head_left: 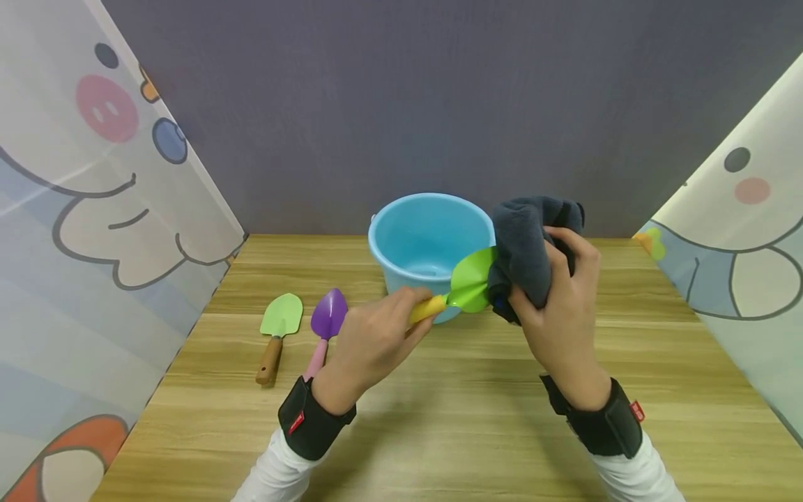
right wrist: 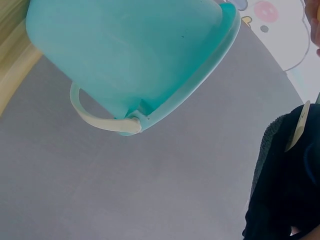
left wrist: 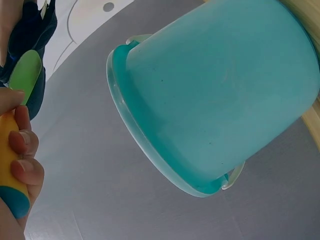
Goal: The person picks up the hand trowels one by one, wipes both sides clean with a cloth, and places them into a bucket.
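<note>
In the head view my left hand (head_left: 379, 338) grips the yellow handle of a green toy trowel (head_left: 470, 279), held in the air in front of the bucket. The left wrist view shows the fingers curled round that handle, which has a blue-green end. My right hand (head_left: 567, 307) holds a bunched dark grey cloth (head_left: 523, 244), with the thumb and fingers pinching it. The cloth touches the right side of the trowel's blade and hides that edge. Behind the trowel a light blue bucket (head_left: 433, 268) stands upright on the wooden table (head_left: 439, 432).
Left of the bucket lie a trowel with a pale green blade and brown handle (head_left: 281, 315) and a purple trowel with a pink handle (head_left: 329, 314), its handle partly hidden by the left wrist. A grey wall (head_left: 401, 104) rises behind; cartoon-printed panels flank the table.
</note>
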Motion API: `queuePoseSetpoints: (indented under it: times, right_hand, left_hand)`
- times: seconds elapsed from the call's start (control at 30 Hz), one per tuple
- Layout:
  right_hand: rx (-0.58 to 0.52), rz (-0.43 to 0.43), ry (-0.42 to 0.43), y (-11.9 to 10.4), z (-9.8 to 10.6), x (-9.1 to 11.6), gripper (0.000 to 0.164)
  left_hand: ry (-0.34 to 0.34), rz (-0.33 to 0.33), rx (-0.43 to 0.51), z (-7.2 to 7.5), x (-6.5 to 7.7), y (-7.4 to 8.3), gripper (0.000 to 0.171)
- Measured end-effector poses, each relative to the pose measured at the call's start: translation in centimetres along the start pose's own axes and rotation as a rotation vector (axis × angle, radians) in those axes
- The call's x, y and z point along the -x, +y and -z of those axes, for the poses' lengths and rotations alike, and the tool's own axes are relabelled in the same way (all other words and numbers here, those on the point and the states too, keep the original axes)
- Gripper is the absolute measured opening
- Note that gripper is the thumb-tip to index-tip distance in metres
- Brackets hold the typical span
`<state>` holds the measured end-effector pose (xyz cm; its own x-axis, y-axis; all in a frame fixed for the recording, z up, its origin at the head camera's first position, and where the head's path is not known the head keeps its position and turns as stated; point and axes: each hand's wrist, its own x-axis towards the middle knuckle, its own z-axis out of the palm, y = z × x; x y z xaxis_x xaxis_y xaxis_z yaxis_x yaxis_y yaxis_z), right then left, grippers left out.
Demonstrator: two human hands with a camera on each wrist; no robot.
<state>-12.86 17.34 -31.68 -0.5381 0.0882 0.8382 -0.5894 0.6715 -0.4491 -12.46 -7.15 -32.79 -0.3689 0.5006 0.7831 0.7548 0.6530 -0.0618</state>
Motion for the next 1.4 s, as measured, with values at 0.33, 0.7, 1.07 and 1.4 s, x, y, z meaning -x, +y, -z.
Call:
queuePoseSetpoints:
  times: [0.33,0.7,1.07,1.4]
  right_hand:
    - [0.002,-0.002,0.008,0.1,0.0,0.0,0.045]
    - [0.004,-0.006,0.009,0.3,0.0,-0.1,0.044]
    - [0.035,-0.075,-0.006,0.9,0.3,-0.3,0.045]
    - [0.035,-0.094,0.023,1.2,0.4,-0.6,0.04]
  left_hand:
    - [0.005,0.005,0.021,0.0,0.0,0.0,0.031]
    - [0.011,0.006,0.017,0.1,0.0,0.0,0.03]
    - [0.013,-0.003,0.016,0.1,0.0,-0.3,0.031]
    - [0.027,-0.036,0.004,0.2,-0.1,-0.8,0.033]
